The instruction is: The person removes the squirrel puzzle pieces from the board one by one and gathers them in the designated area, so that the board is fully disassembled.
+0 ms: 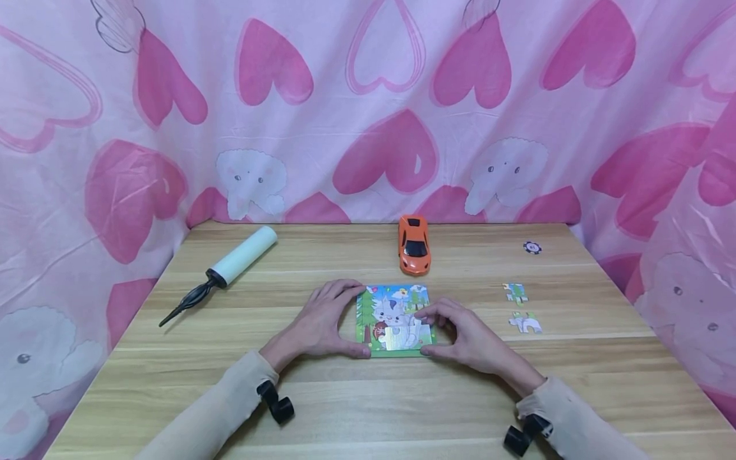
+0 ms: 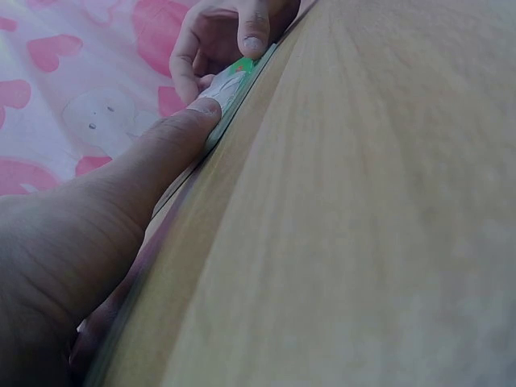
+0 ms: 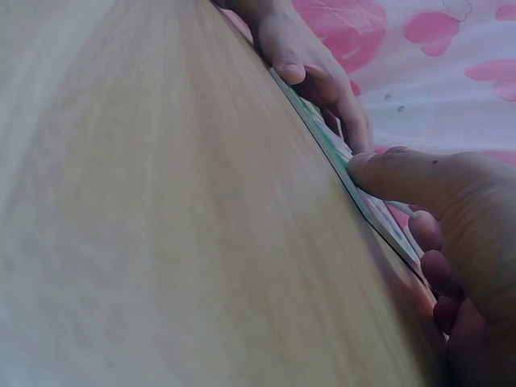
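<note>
A jigsaw puzzle [image 1: 397, 306] in a flat green-edged tray lies on the table in the head view. Its picture shows a white cartoon animal among trees. My left hand [image 1: 329, 322] holds the tray's left side, fingertips at the upper left corner and thumb at the lower left. On the right side, my right hand [image 1: 468, 332] has its thumb at the lower right corner and its index fingertip on the picture. Both thumbs show along the tray's near edge in the wrist views. Two loose puzzle pieces, one green and blue [image 1: 515, 292] and one mostly white [image 1: 526, 322], lie beyond the right hand.
An orange toy car [image 1: 414, 246] stands behind the puzzle. A hand pump [image 1: 241, 257], pale with a black nozzle, lies at the left. Toward the back right is a small round chip [image 1: 532, 247]. A pink heart-patterned curtain [image 1: 385, 153] borders the wooden table [image 1: 368, 409].
</note>
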`<state>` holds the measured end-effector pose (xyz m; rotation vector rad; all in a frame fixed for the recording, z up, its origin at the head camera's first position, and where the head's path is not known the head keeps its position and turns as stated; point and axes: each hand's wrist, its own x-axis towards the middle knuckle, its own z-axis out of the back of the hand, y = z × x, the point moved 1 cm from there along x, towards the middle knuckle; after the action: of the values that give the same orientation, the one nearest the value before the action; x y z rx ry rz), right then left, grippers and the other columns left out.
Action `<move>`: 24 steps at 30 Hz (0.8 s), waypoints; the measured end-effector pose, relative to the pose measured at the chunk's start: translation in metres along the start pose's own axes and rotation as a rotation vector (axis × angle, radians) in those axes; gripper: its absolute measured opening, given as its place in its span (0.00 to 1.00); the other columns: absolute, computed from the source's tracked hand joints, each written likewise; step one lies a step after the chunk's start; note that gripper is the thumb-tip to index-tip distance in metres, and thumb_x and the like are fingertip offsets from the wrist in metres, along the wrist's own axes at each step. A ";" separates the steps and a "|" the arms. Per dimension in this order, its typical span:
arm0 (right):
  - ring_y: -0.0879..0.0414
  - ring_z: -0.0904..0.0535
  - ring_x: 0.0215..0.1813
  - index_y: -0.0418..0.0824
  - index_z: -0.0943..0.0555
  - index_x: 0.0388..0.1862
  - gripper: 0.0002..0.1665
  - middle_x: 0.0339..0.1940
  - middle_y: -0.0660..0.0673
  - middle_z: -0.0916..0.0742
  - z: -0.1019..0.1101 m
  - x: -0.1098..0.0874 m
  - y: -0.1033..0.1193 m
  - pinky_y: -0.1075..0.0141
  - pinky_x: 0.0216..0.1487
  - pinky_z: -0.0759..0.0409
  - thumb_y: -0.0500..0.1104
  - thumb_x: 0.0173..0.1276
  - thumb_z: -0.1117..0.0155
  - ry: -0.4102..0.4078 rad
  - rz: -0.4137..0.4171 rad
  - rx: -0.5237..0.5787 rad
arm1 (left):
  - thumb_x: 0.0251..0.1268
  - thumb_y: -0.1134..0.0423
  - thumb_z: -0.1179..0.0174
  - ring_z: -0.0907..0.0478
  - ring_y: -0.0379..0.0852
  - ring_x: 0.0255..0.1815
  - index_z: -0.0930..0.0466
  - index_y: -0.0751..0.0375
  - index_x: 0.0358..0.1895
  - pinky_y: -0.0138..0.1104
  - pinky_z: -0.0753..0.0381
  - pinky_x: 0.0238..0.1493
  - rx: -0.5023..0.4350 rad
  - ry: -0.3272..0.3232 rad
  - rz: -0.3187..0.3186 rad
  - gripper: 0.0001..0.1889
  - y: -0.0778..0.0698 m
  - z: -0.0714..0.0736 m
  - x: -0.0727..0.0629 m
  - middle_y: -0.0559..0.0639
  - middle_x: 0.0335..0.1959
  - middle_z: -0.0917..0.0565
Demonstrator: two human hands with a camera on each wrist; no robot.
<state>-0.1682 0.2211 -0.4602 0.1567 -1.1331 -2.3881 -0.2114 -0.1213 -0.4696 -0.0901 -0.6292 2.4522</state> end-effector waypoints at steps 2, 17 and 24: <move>0.56 0.20 0.53 0.55 0.14 0.67 0.35 0.54 0.55 0.16 0.000 0.000 0.000 0.66 0.55 0.19 0.49 0.62 0.10 -0.001 0.007 0.004 | 0.45 0.11 0.29 0.43 0.53 0.87 0.38 0.47 0.89 0.58 0.49 0.88 0.002 0.001 0.001 0.70 0.000 0.000 0.000 0.47 0.87 0.36; 0.56 0.20 0.52 0.56 0.14 0.67 0.35 0.54 0.55 0.15 0.000 0.000 -0.001 0.66 0.54 0.18 0.50 0.62 0.10 -0.019 0.019 -0.003 | 0.45 0.12 0.29 0.43 0.52 0.88 0.38 0.47 0.90 0.59 0.48 0.88 0.002 0.009 0.008 0.70 0.000 0.002 0.001 0.47 0.87 0.37; 0.56 0.21 0.51 0.57 0.13 0.67 0.34 0.54 0.56 0.16 0.000 0.000 -0.001 0.66 0.52 0.19 0.53 0.63 0.11 -0.015 0.014 -0.010 | 0.46 0.13 0.28 0.44 0.52 0.88 0.38 0.47 0.90 0.59 0.48 0.88 -0.003 0.009 0.006 0.69 0.001 0.001 0.000 0.47 0.87 0.37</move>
<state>-0.1684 0.2222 -0.4609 0.1276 -1.1249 -2.3857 -0.2122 -0.1221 -0.4689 -0.1043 -0.6291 2.4555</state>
